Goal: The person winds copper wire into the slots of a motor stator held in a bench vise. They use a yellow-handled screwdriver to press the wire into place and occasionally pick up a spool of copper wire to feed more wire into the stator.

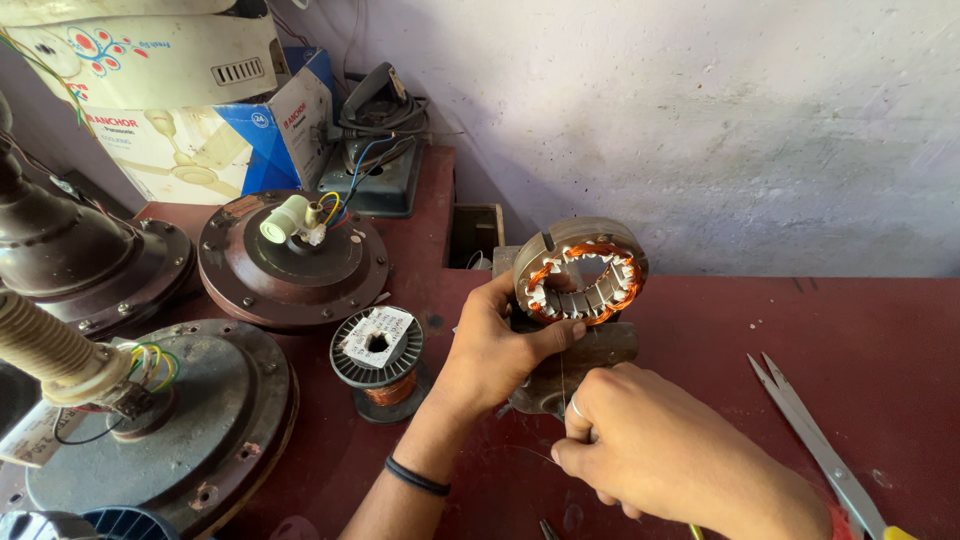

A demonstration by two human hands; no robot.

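At the centre of the frame, the left hand (497, 350) is gripping a round motor stator (581, 271) wound with copper coils, its thumb lying across the lower rim. Below it, the right hand (640, 450) is pinching a thin wire (562, 375) that is running up toward the stator. A spool of copper wire (381, 362) is standing just left of the left hand on the dark red table (800, 330). Scissors (815, 445) are lying at the lower right. Brown ceiling fan motors (292, 258) are sitting along the left, with cardboard boxes (200, 110) filling the upper left.
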